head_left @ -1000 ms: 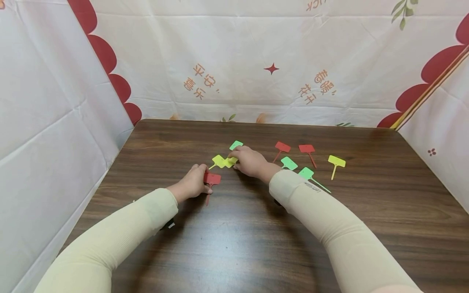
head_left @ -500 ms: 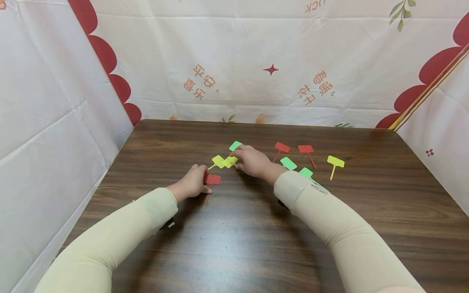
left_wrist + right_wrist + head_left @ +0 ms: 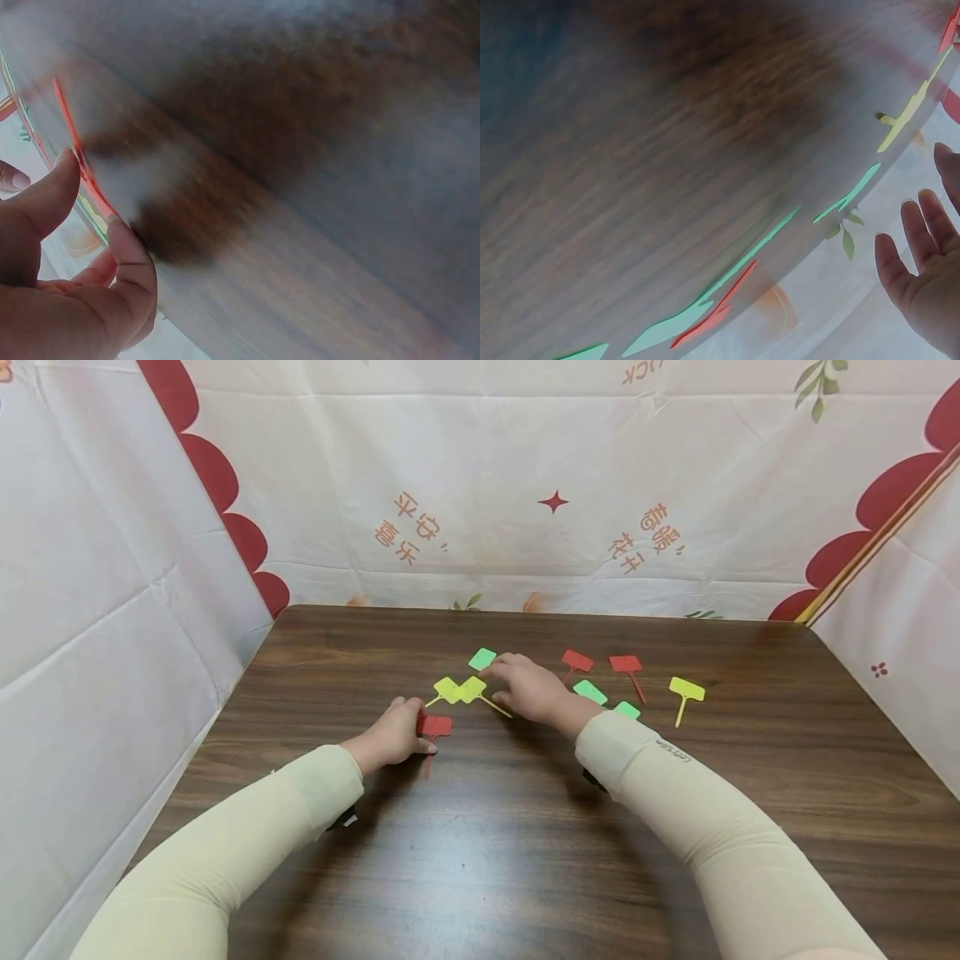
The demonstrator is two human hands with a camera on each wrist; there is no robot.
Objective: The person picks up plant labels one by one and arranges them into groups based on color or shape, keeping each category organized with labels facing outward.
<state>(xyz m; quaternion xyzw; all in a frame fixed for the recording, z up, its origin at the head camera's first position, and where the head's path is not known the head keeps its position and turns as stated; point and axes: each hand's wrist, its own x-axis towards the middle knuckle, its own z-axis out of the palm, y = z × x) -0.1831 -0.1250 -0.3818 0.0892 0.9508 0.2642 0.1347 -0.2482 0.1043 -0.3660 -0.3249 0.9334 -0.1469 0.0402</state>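
My left hand (image 3: 390,732) pinches a red T-shaped plant label (image 3: 437,727) between thumb and fingers; the left wrist view shows its thin stem (image 3: 66,109) standing out past the thumb. Two yellow plant labels lie beyond it, their plates touching: one yellow label (image 3: 446,691) on the left, the other yellow label (image 3: 472,688) on the right with its stem slanting toward me. My right hand (image 3: 531,692) is just right of these, fingers extended and holding nothing in the right wrist view. A green label (image 3: 482,658) lies by its fingertips, its stem hidden by the hand.
To the right on the brown wooden table (image 3: 465,868) lie two red labels, one a red label (image 3: 626,665), and a yellow label (image 3: 687,690). Two green labels, including a green label (image 3: 590,692), are partly covered by my right arm. A printed cloth (image 3: 480,460) hangs behind.
My right hand has drawn back to the right, off the right-hand yellow label, uncovering its stem. My left hand stays in place with the red label.
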